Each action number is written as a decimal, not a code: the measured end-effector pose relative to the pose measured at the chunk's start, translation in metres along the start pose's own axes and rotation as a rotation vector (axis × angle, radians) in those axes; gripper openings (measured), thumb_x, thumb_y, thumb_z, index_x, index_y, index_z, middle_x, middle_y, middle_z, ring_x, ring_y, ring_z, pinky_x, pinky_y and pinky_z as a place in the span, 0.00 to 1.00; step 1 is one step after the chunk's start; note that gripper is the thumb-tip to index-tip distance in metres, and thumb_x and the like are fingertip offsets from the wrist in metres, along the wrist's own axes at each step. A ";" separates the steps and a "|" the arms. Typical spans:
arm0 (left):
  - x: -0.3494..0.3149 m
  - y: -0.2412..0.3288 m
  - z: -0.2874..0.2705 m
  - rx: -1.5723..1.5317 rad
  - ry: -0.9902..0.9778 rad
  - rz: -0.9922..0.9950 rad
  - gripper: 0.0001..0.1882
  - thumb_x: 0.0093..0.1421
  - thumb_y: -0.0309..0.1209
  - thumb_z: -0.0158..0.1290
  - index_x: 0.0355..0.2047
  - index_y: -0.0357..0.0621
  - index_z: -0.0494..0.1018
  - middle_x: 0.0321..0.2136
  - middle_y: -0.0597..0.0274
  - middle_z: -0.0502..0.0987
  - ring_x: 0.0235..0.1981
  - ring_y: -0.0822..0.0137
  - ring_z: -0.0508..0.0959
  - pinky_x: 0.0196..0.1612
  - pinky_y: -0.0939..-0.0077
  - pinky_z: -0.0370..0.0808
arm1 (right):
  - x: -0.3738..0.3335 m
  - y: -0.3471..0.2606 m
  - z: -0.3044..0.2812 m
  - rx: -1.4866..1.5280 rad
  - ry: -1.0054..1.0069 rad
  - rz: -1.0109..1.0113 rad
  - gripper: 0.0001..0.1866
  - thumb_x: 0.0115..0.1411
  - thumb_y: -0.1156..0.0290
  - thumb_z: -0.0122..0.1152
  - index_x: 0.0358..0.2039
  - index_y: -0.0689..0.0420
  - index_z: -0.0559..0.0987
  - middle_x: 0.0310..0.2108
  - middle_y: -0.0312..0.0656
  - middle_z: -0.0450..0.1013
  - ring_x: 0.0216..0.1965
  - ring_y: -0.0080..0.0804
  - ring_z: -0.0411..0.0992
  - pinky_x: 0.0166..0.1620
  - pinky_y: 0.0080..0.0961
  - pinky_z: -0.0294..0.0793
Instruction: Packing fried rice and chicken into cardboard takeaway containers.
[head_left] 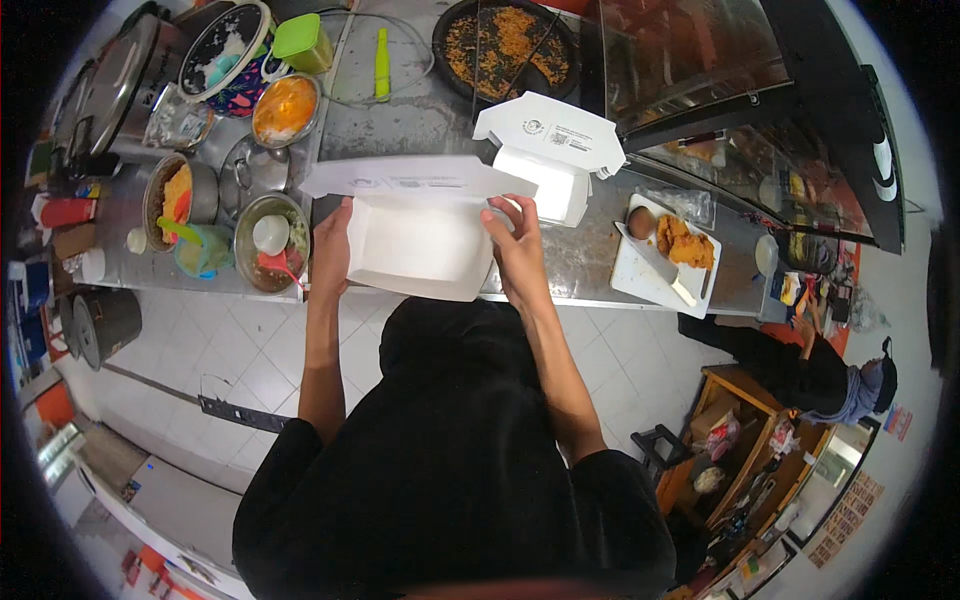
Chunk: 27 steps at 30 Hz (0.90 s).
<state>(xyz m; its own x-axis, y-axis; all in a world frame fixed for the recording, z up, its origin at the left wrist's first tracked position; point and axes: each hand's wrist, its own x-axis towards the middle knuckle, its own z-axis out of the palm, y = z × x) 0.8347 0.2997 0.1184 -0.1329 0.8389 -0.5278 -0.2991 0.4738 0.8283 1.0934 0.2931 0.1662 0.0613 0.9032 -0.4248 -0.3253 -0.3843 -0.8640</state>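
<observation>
Over the counter (400, 120) edge, I hold an open white box (415, 245), left hand (332, 250) and right hand (515, 240) apart, each gripping one side to keep it level and lid up.

1. Our left hand (330, 250) sits left of centre in the frame, fingers pointing up, palm turned inward and pressed flat against a side.
2. Our right hand (515, 250) sits just right of centre, fingers curled over an upper edge, thumb toward the middle.
3. Both forearms are bare and rise from the lower centre, the left nearly vertical, the right slanting up and to the left.
4. Elbows are bent, with black sleeves covering the upper arms at mid-frame.
</observation>
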 end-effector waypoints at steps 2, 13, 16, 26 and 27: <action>0.003 -0.001 0.003 0.075 0.119 0.110 0.25 0.71 0.44 0.46 0.49 0.30 0.76 0.39 0.61 0.81 0.39 0.74 0.77 0.46 0.79 0.72 | 0.004 -0.001 -0.010 0.139 -0.067 0.208 0.17 0.69 0.64 0.56 0.52 0.60 0.75 0.49 0.41 0.74 0.50 0.24 0.69 0.52 0.22 0.67; 0.024 0.014 -0.013 -0.022 -0.097 -0.153 0.25 0.70 0.45 0.46 0.51 0.34 0.75 0.41 0.60 0.80 0.39 0.71 0.79 0.43 0.77 0.74 | -0.003 -0.018 0.000 -0.111 -0.259 0.067 0.19 0.71 0.61 0.48 0.54 0.58 0.75 0.51 0.41 0.71 0.51 0.27 0.70 0.53 0.26 0.72; 0.026 0.002 -0.018 -0.077 -0.272 -0.387 0.26 0.69 0.46 0.47 0.53 0.35 0.74 0.42 0.58 0.80 0.40 0.69 0.80 0.42 0.76 0.76 | -0.022 -0.025 0.005 -0.473 -0.176 -0.328 0.11 0.65 0.72 0.59 0.46 0.61 0.78 0.37 0.37 0.73 0.35 0.24 0.70 0.40 0.22 0.73; -0.015 -0.009 0.007 0.476 -0.532 -0.509 0.26 0.70 0.47 0.43 0.54 0.36 0.73 0.44 0.56 0.80 0.44 0.66 0.81 0.44 0.73 0.77 | -0.052 -0.056 0.000 -0.795 -0.610 -0.595 0.13 0.58 0.71 0.68 0.43 0.56 0.80 0.26 0.39 0.63 0.25 0.30 0.64 0.29 0.27 0.66; -0.020 -0.017 0.006 0.668 -0.509 -0.203 0.25 0.70 0.46 0.43 0.52 0.36 0.74 0.44 0.55 0.80 0.46 0.64 0.80 0.48 0.71 0.75 | -0.056 -0.057 -0.003 -0.805 -0.595 -0.530 0.11 0.58 0.71 0.68 0.42 0.57 0.80 0.26 0.39 0.62 0.25 0.30 0.64 0.29 0.27 0.65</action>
<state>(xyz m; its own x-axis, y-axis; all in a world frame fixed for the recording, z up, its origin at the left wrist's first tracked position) 0.8483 0.2767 0.1158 0.3498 0.6636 -0.6612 0.3680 0.5518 0.7484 1.1113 0.2643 0.2385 -0.5178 0.8536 0.0573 0.3232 0.2572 -0.9107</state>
